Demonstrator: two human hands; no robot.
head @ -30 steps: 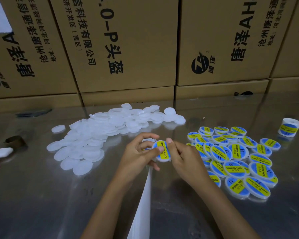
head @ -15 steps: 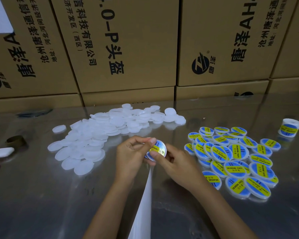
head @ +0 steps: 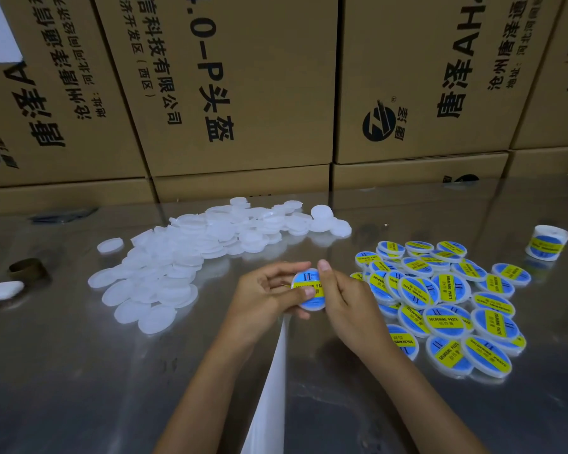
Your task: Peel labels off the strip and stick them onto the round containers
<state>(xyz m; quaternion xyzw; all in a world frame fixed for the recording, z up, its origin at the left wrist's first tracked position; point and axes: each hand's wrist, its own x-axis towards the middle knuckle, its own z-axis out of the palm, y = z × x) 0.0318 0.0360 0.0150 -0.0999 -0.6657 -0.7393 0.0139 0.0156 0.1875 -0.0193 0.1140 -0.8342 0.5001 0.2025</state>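
Observation:
A round white container [head: 309, 291] with a blue and yellow label on its face is held above the metal table, facing me. My left hand [head: 264, 298] grips it from the left, its thumb lying across the label. My right hand [head: 345, 298] holds its right edge, fingers curled round the rim and one fingertip at the top. The white backing strip [head: 269, 394] hangs from under my hands towards me. A pile of several unlabelled white containers [head: 184, 257] lies to the left. Several labelled containers [head: 440, 299] lie heaped to the right.
A roll of labels [head: 546, 245] stands at the far right of the shiny table [head: 63, 371]. Stacked cardboard boxes [head: 243, 93] wall off the back. A brown tape ring [head: 27, 268] and a white object [head: 0, 290] lie at the left edge.
The container has been turned between my hands so its labelled face is upright towards me. My left thumb now lies on the label, and my right fingers have shifted to the rim.

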